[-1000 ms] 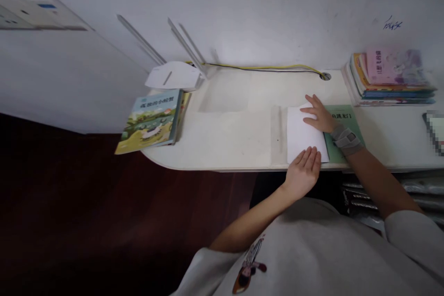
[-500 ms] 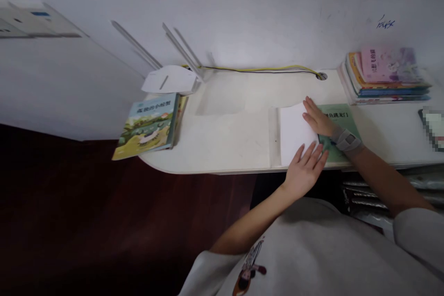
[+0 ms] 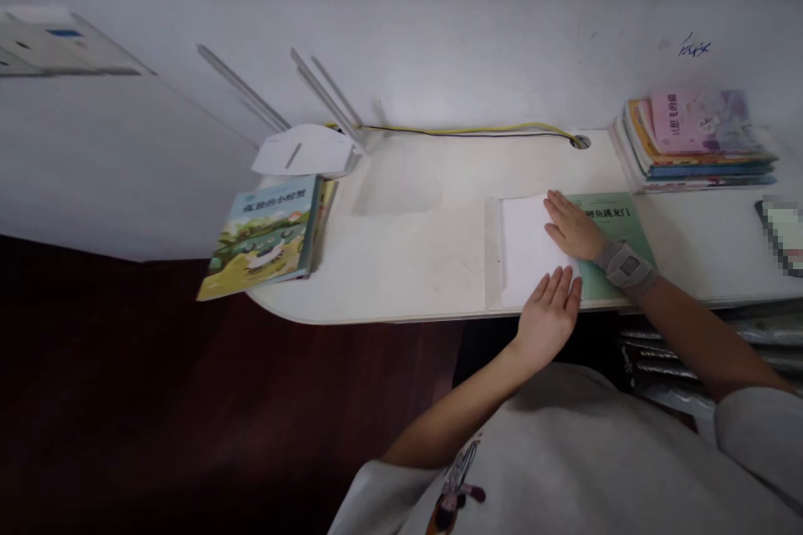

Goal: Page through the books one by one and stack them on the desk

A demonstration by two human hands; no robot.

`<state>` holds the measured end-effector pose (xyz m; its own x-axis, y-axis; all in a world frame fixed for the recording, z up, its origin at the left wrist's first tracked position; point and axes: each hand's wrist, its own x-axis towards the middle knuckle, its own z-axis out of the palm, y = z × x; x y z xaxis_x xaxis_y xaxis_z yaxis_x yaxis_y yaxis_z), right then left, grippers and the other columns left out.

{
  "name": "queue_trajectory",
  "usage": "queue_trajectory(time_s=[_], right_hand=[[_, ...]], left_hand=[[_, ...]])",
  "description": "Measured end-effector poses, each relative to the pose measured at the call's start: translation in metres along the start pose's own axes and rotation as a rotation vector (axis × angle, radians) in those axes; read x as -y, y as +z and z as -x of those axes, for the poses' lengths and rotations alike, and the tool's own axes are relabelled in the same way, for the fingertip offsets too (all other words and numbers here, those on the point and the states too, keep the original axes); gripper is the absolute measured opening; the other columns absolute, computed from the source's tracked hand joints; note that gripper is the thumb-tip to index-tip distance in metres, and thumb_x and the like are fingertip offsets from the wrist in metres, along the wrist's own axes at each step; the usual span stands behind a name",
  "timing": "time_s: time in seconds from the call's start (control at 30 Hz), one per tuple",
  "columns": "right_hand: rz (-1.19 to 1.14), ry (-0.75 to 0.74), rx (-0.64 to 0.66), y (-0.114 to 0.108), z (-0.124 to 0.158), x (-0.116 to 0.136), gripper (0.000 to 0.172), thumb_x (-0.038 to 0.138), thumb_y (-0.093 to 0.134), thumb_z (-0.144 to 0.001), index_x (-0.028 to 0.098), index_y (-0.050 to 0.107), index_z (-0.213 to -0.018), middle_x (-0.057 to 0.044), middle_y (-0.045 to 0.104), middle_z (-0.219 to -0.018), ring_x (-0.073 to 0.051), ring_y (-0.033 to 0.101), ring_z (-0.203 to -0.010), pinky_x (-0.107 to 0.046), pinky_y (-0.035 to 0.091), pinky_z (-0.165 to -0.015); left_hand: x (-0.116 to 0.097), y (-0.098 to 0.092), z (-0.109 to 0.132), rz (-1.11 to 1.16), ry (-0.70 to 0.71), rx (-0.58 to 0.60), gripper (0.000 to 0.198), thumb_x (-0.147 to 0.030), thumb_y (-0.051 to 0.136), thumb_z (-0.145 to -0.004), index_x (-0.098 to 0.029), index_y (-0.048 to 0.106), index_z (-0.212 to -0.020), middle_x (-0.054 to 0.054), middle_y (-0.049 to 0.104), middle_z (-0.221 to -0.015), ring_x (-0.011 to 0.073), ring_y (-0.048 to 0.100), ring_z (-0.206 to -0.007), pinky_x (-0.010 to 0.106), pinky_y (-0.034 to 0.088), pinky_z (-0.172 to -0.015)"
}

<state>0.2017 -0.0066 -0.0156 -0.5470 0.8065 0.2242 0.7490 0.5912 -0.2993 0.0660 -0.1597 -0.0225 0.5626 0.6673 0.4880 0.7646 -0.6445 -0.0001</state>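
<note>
Evidently the work on the white sheet [image 3: 525,255] was partway along: it lay flat and smooth on the desk [image 3: 407,267], with its right-hand edge reaching onto or tucked under the green book [image 3: 611,213], and which of the two could not be told; the green cover at three o'clock of the sheet showed bare, with its printed title readable. The left hand [image 3: 549,313] rested at the sheet's six o'clock edge, palm down, fingers straight and close together, gripping nothing. The right hand [image 3: 574,226] lay at the sheet's two o'clock corner, likewise spread flat with fingers extended, pressing where paper met book; a grey band [image 3: 627,266] wrapped that wrist. Whether the sheet was loose or joined to the book could not be told, and a narrow pale strip ran along its nine o'clock side. The sheet looked matte and thin, a plain rectangle; the book was slim, with a smooth cover. The desk was off-white, hard and rounded at its near corner. At nine o'clock of the hands a glossy picture book [image 3: 267,230] overhung the desk edge, and behind it sat a white angular device [image 3: 304,152] with thin rod antennas. A yellow and black cable [image 3: 477,131] ran along the wall to a round hole [image 3: 580,141]. At two o'clock stood a stack of colourful books [image 3: 696,138]
</note>
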Motion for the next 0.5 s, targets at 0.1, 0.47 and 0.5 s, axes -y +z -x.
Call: queue_trajectory(time_s=[0.1, 0.47, 0.5], right_hand=[[0.049, -0.007, 0.012, 0.0, 0.001, 0.004, 0.058, 0.036, 0.031, -0.094, 0.004, 0.039, -0.142, -0.018, 0.033, -0.152, -0.028, 0.025, -0.143, -0.049, 0.025, -0.117], [0.087, 0.151, -0.059, -0.001, 0.018, 0.028, 0.079, 0.061, 0.029, -0.093, -0.001, 0.039, -0.14, -0.027, 0.034, -0.148, -0.036, 0.024, -0.142, -0.053, 0.025, -0.114], [0.079, 0.15, -0.043, -0.003, 0.028, 0.032, 0.08, 0.062, 0.031, -0.092, -0.001, 0.039, -0.14, -0.028, 0.035, -0.148, -0.037, 0.027, -0.141, -0.053, 0.027, -0.113]], left_hand=[[0.003, -0.002, -0.001, 0.012, 0.001, 0.011, 0.033, -0.012, 0.05, -0.091, -0.005, 0.058, -0.122, 0.021, 0.058, -0.131, 0.0272, 0.056, -0.122, 0.045, 0.042, -0.107], [0.052, -0.025, 0.017, -0.059, -0.389, -0.061, 0.043, -0.034, 0.052, -0.09, -0.009, 0.057, -0.125, 0.024, 0.051, -0.137, 0.0367, 0.045, -0.131, 0.058, 0.037, -0.104], [0.061, -0.028, 0.022, -0.043, -0.475, -0.045, 0.038, -0.031, 0.051, -0.09, -0.009, 0.059, -0.119, 0.025, 0.053, -0.134, 0.0379, 0.047, -0.128, 0.06, 0.038, -0.102]])
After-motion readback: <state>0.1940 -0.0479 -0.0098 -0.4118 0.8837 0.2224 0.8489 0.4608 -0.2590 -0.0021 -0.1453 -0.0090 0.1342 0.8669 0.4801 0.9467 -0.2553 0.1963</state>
